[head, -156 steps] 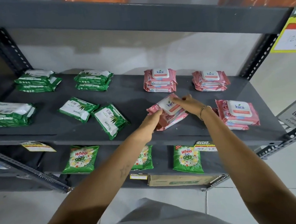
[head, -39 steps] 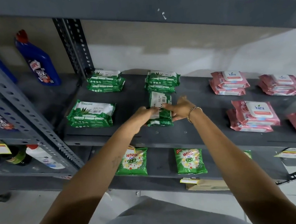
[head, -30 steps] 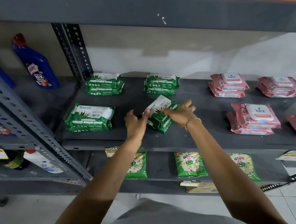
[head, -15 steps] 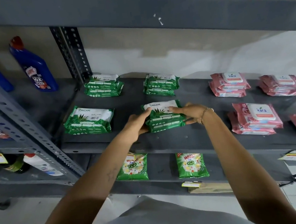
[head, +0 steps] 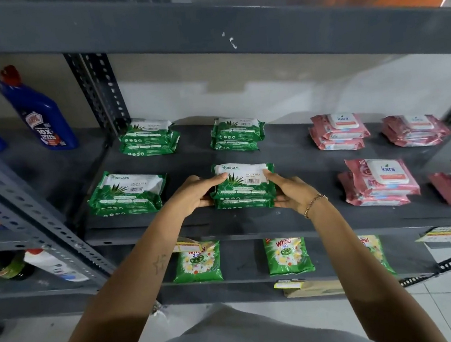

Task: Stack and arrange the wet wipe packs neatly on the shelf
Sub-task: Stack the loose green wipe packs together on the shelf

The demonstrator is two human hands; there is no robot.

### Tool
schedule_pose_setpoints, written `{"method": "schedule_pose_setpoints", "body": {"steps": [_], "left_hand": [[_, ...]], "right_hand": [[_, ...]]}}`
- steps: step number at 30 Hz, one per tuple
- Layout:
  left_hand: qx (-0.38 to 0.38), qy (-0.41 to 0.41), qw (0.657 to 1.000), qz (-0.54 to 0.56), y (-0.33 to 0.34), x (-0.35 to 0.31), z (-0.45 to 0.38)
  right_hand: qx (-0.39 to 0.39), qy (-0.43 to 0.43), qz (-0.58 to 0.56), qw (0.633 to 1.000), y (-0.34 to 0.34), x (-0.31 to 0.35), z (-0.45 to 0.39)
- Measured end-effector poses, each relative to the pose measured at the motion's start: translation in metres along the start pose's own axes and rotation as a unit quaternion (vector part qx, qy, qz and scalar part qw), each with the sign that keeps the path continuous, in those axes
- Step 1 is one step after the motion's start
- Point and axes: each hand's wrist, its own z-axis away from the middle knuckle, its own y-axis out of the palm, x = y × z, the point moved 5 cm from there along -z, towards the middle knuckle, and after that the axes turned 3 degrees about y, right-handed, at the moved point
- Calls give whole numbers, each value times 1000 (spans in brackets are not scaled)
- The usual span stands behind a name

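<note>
So we've got both hands on the green stack [head: 243, 187] sitting mid-frame, near the front edge of the grey shelf [head: 300, 218]. Our left hand [head: 193, 194] cups its left side, fingers curled around the edge with the fingertips [head: 214, 179] lying on the white label of the top pack. Our right hand [head: 292, 189] does the same on the right side, thumb on the label's right end and the other fingers tucked against the bottom corner. So the stack sits squarely between the two hands, both closed onto it, and it looks like it's resting on the shelf, not lifted.

Left of it is another green stack [head: 127, 192], well apart, and two more green stacks [head: 148, 138] [head: 237, 133] sit toward the back. Pink stacks [head: 337, 132] [head: 379, 182] fill the right side of the frame. A blue bottle [head: 38, 111] stands in the upper left.
</note>
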Motion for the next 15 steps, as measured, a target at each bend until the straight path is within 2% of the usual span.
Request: {"method": "schedule_pose_setpoints", "body": {"steps": [15], "left_hand": [[5, 17, 1000, 2, 0, 4, 5]], "right_hand": [[16, -10, -1, 1000, 3, -1, 12]]}}
